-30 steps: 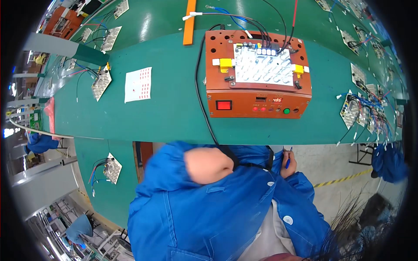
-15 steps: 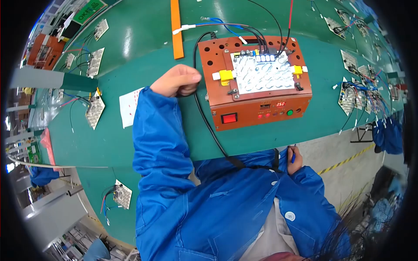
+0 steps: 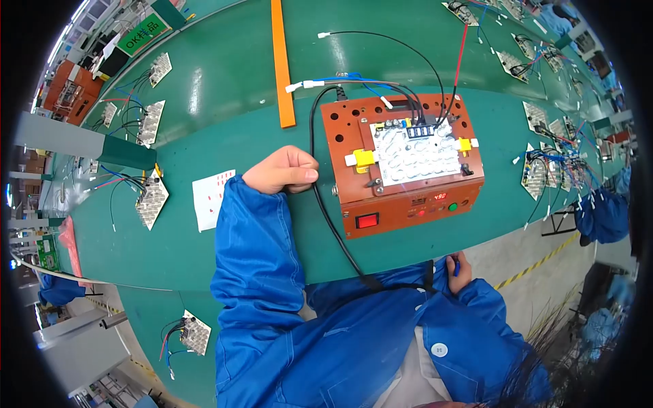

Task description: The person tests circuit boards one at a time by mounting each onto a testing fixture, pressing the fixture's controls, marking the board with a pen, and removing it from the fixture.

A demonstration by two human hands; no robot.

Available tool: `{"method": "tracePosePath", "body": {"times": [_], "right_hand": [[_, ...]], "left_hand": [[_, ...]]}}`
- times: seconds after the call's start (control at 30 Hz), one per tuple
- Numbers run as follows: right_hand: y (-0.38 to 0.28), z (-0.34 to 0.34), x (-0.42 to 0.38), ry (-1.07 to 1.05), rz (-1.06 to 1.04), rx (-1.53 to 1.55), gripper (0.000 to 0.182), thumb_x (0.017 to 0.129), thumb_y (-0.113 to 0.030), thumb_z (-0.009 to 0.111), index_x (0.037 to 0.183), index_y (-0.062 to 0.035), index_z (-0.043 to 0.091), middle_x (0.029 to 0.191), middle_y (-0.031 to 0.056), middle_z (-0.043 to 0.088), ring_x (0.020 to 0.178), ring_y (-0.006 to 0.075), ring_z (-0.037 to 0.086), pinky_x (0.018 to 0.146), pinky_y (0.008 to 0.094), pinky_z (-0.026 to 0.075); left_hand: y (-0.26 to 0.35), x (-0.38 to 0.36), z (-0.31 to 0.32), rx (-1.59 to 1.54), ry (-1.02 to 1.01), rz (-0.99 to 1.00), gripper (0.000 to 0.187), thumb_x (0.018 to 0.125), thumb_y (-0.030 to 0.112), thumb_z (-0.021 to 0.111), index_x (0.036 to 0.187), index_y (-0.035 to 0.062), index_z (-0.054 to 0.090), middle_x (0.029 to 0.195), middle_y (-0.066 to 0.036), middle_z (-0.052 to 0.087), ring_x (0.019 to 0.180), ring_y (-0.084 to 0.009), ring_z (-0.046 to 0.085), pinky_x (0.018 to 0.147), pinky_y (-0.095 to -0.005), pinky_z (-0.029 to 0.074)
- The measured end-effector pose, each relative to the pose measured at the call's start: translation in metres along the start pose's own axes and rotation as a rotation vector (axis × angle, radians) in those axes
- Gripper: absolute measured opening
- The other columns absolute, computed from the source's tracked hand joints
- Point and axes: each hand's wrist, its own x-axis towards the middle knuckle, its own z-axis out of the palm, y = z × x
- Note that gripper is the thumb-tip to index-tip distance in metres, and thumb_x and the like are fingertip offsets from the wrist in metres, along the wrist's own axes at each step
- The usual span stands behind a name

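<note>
The left hand (image 3: pixel 282 171) rests on the green table (image 3: pixel 204 54) with its fingers curled together against the black cable (image 3: pixel 325 204) just left of the orange box (image 3: pixel 407 163), while the right hand (image 3: pixel 457 270), at the near table edge, seems clamped on a blue pen (image 3: pixel 456 268).

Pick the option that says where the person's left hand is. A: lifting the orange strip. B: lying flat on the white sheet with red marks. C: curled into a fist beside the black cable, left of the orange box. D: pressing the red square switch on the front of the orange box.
C: the left hand is curled shut on the green table, against the black cable, left of the orange test box.
</note>
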Motion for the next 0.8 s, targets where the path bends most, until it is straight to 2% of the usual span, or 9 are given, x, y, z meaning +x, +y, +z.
{"method": "tracePosePath", "body": {"times": [0.13, 0.27, 0.33, 0.4, 0.47, 0.6, 0.7, 0.73, 0.8], "right_hand": [[-0.003, -0.026, -0.004, 0.066, -0.064, -0.156, 0.022, 0.104, -0.016, 0.056, 0.119, -0.0016, 0.061, 0.099, 0.0133, 0.071, 0.092, 0.0227, 0.067, 0.087, 0.0353, 0.051], [-0.029, -0.073, 0.001, -0.065, 0.094, -0.072, 0.026, 0.105, -0.02, 0.055, 0.117, 0.0006, 0.064, 0.102, 0.0147, 0.071, 0.09, 0.0214, 0.068, 0.081, 0.0343, 0.055], [-0.057, -0.092, 0.001, -0.052, 0.075, -0.089, 0.028, 0.105, -0.021, 0.054, 0.117, 0.0017, 0.066, 0.095, 0.0137, 0.072, 0.083, 0.0199, 0.068, 0.076, 0.0332, 0.056], [-0.101, -0.116, 0.007, -0.237, 0.21, -0.154, 0.028, 0.105, -0.023, 0.055, 0.117, -0.0014, 0.069, 0.086, 0.0114, 0.074, 0.079, 0.019, 0.07, 0.072, 0.0322, 0.055], [-0.127, -0.131, 0.012, -0.23, 0.194, -0.15, 0.035, 0.106, -0.027, 0.052, 0.109, 0.0007, 0.073, 0.08, 0.0109, 0.073, 0.073, 0.0196, 0.069, 0.067, 0.0306, 0.053], [-0.155, -0.15, 0.022, -0.27, 0.084, 0.073, 0.051, 0.106, -0.035, 0.048, 0.087, 0.0041, 0.074, 0.071, 0.0116, 0.069, 0.063, 0.0183, 0.063, 0.056, 0.0288, 0.046], [-0.168, -0.142, 0.039, -0.195, -0.21, 0.356, 0.051, 0.107, -0.03, 0.041, 0.069, -0.0017, 0.062, 0.053, 0.008, 0.056, 0.051, 0.0176, 0.048, 0.053, 0.0321, 0.038], [-0.171, -0.133, 0.046, -0.196, -0.211, 0.354, 0.051, 0.107, -0.03, 0.041, 0.069, -0.0017, 0.062, 0.053, 0.008, 0.056, 0.051, 0.0176, 0.048, 0.053, 0.0321, 0.038], [-0.173, -0.11, 0.062, -0.18, -0.303, 0.712, 0.047, 0.105, -0.031, 0.042, 0.073, -0.0027, 0.062, 0.052, 0.0072, 0.053, 0.052, 0.0174, 0.045, 0.056, 0.0324, 0.035]], "left_hand": [[0.0, -0.001, 0.0, 0.003, -0.005, 0.003, 0.047, 0.102, 0.021, 0.06, 0.064, 0.0121, 0.035, 0.059, 0.007, 0.028, 0.053, -0.0057, 0.025, 0.049, -0.0275, 0.019], [-0.002, -0.001, 0.0, 0.011, 0.011, 0.004, 0.046, 0.102, 0.021, 0.06, 0.064, 0.0119, 0.036, 0.059, 0.007, 0.028, 0.053, -0.0058, 0.025, 0.049, -0.0271, 0.02], [-0.001, -0.001, 0.002, 0.006, 0.012, 0.001, 0.046, 0.102, 0.021, 0.06, 0.064, 0.0119, 0.036, 0.059, 0.007, 0.028, 0.053, -0.0058, 0.025, 0.049, -0.0271, 0.02], [0.0, -0.001, 0.003, 0.002, 0.018, 0.001, 0.046, 0.102, 0.022, 0.061, 0.064, 0.0119, 0.036, 0.059, 0.007, 0.028, 0.053, -0.0057, 0.025, 0.049, -0.0271, 0.02], [0.0, -0.001, 0.003, 0.002, 0.02, 0.005, 0.046, 0.102, 0.021, 0.061, 0.064, 0.0117, 0.037, 0.059, 0.007, 0.028, 0.053, -0.0057, 0.026, 0.049, -0.0271, 0.02], [0.0, -0.001, 0.005, -0.008, 0.039, -0.002, 0.046, 0.102, 0.022, 0.061, 0.064, 0.0117, 0.037, 0.059, 0.007, 0.028, 0.052, -0.0054, 0.025, 0.049, -0.0271, 0.02], [0.001, 0.001, 0.004, 0.061, 0.055, -0.017, 0.053, 0.099, 0.033, 0.064, 0.064, 0.0136, 0.029, 0.059, 0.006, 0.025, 0.053, -0.0083, 0.023, 0.05, -0.0288, 0.019], [0.001, 0.001, 0.005, 0.052, 0.065, -0.021, 0.053, 0.099, 0.033, 0.064, 0.064, 0.0135, 0.03, 0.059, 0.006, 0.025, 0.053, -0.0083, 0.023, 0.05, -0.0288, 0.019], [0.0, 0.0, 0.005, 0.045, 0.082, -0.024, 0.053, 0.099, 0.033, 0.064, 0.064, 0.0135, 0.03, 0.059, 0.006, 0.025, 0.053, -0.0082, 0.023, 0.05, -0.0287, 0.019]]}}
